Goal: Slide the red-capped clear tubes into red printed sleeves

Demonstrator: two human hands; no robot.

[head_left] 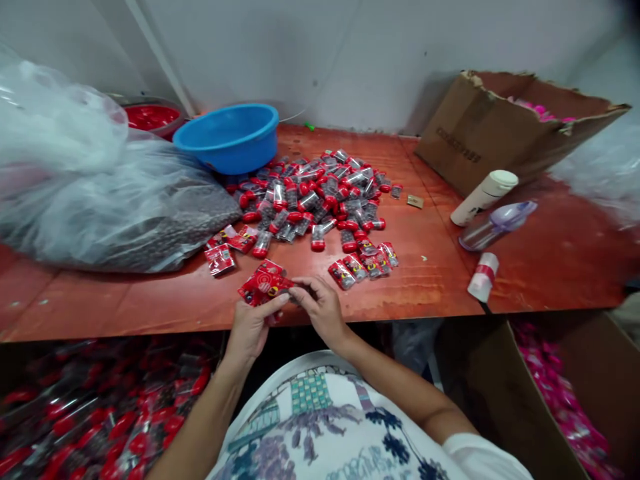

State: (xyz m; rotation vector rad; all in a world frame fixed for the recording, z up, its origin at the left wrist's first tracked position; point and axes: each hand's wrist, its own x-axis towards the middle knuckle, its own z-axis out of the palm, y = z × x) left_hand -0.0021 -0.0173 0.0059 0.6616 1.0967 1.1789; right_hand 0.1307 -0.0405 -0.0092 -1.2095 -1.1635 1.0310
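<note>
My left hand (250, 327) is closed around several red printed wrappers (263, 280), held just above the front edge of the table. My right hand (323, 307) pinches their right end, its thumb and fingers meeting near my left thumb. Whether something small sits inside the pinched end is hidden by the fingers. Beyond the hands lies a heap of small clear containers with red ends (310, 193), filled with something dark. Right of my hands is a group of containers in red printed wrapping (367, 263). A stack of flat red wrappers (220, 260) rests to the left.
A big clear bag of dark pellets (150, 213) fills the table's left side, beside a blue basin (235, 143). At right stand a cardboard box (480, 133), a white bottle (483, 197), a purple-lidded bottle (495, 223) and a small roll (483, 277). More red-ended containers (110, 413) lie below left.
</note>
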